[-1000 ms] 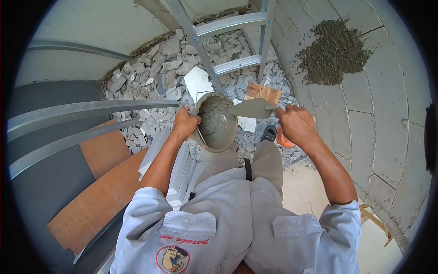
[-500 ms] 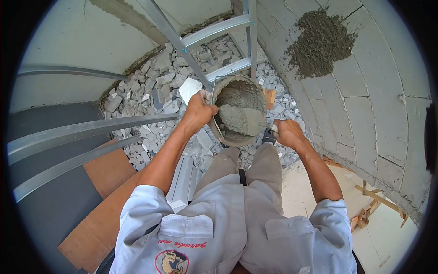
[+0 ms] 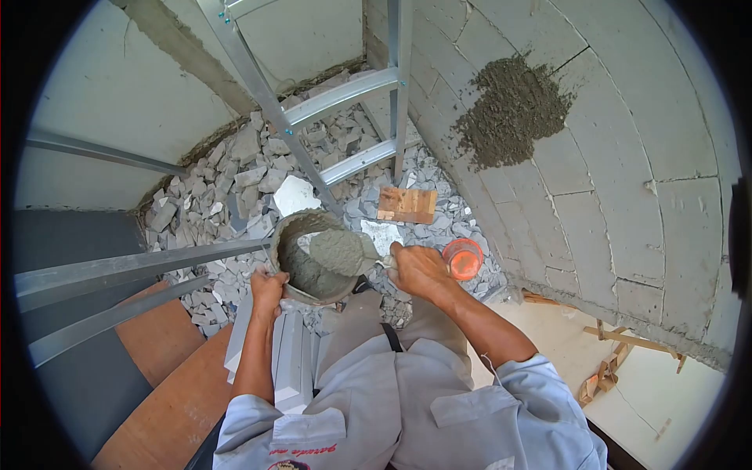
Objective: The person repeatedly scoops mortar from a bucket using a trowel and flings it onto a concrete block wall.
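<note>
My left hand is closed on the near left rim of a bucket, which is tilted and coated inside with wet grey mortar. In my right hand is the handle of a trowel. A thick heap of mortar covers most of its blade, which is over the bucket's right side. Rough dark mortar is spread in a patch on the block wall to the right.
A metal ladder stands ahead among broken rubble. Metal rails cross the left side. Below lie a wooden piece, an orange-red container, brown boards and white blocks.
The bucket has moved left and down in view. My left hand has shifted lower on its rim. The trowel has lifted with mortar on it, and the wooden piece and orange-red container now show.
</note>
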`<state>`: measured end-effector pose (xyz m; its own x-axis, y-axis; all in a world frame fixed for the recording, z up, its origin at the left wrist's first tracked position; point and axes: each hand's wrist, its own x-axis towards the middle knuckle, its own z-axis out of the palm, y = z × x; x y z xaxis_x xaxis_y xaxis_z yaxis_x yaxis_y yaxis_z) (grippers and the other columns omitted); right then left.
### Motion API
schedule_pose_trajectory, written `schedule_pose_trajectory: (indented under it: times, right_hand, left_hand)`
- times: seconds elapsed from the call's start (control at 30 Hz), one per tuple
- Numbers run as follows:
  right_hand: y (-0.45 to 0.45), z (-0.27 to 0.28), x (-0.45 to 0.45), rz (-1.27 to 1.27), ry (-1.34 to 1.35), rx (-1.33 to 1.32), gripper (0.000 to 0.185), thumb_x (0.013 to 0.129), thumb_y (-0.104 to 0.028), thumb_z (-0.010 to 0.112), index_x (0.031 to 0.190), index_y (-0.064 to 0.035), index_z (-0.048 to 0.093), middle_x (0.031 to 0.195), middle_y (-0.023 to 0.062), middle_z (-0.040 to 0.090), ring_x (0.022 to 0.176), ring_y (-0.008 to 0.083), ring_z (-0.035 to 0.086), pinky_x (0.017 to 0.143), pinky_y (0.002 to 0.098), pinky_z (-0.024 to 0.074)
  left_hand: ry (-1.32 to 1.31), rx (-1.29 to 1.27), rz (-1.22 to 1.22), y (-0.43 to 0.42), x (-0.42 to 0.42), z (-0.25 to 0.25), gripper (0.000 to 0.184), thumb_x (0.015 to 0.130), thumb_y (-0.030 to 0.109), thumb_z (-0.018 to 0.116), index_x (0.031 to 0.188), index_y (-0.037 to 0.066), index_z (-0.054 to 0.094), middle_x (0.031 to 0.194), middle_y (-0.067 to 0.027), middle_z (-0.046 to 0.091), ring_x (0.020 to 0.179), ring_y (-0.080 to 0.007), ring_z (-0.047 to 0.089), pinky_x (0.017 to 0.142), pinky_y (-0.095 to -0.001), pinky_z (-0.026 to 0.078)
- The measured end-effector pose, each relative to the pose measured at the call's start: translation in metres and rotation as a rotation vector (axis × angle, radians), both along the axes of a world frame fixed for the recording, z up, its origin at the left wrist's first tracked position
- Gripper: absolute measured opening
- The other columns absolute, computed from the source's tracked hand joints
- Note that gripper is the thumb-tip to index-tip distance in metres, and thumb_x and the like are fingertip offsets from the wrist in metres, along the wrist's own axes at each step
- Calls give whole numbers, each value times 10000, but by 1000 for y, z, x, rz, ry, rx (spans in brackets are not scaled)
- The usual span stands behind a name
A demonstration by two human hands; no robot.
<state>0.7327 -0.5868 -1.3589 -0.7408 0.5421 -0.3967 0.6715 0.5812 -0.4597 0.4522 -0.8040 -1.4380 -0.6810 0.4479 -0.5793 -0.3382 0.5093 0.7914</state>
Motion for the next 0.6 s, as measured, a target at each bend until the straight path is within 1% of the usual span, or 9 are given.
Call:
schedule_pose_trajectory:
  times: [0.17,0.27,0.3,0.33,0.37,0.4,0.43,0.5,0.6]
  right_hand:
    - [47,-3,-11,60,12,-228,315,870,-243,707,984,50,684,927,308,714,924,482,699,845,542,549]
    - [144,-64,-1,-228,-80,-612,353,885,-255,782,969,72,681,817,211,701,797,329,716,773,447,573]
    - [197,-83,3,-468,-135,-884,356,856,-246,825,945,73,695,786,162,673,726,265,674,701,408,573]
    - [261,-130,18,-594,-118,-682,342,839,-229,830,959,71,719,811,203,702,733,288,696,692,413,584]
    - [319,-162,36,-616,-101,-178,346,871,-248,791,980,75,728,878,276,735,811,362,743,756,452,590]
    - [361,-145,47,-574,-59,349,370,908,-297,748,1024,54,736,953,316,737,908,442,744,787,498,577]
    - [376,-98,52,-792,252,455,379,950,-343,702,1054,20,742,972,305,729,948,471,723,795,518,561]
    - [340,43,51,-691,326,655,343,997,-327,666,1039,5,740,877,247,741,844,423,733,746,496,550]
    - [284,124,78,-538,187,681,265,964,-274,698,1070,-31,710,860,198,715,800,396,703,713,480,533]
  left_hand:
    - [49,-131,212,-52,-8,-11,257,822,-9,642,1074,-42,604,853,-89,638,544,-178,591,399,-317,497]
    - [80,-259,246,-89,-14,-29,248,838,27,663,1068,-43,602,859,-105,645,585,-196,611,439,-346,539]
    - [116,-256,309,-95,-12,-36,244,840,35,672,1061,-44,602,857,-107,649,592,-200,621,448,-354,549]
    - [65,-329,238,-104,-14,-36,258,841,44,686,1062,-50,593,869,-118,661,649,-216,664,470,-364,573]
    - [52,-340,251,-107,-6,-33,232,841,38,690,1031,-45,586,834,-108,645,595,-195,630,436,-348,545]
    - [49,-339,266,-102,-1,-29,209,840,31,694,1000,-39,579,799,-97,629,542,-174,597,402,-332,517]
    - [48,-332,279,-98,1,-25,190,840,24,699,968,-34,571,764,-87,614,489,-153,563,368,-316,490]
    - [57,-269,323,-96,14,-40,202,847,28,714,972,-48,575,733,-89,608,492,-164,567,362,-322,481]
    - [5,-345,176,-73,12,-29,216,858,36,724,995,-67,592,727,-94,615,511,-172,578,374,-330,464]
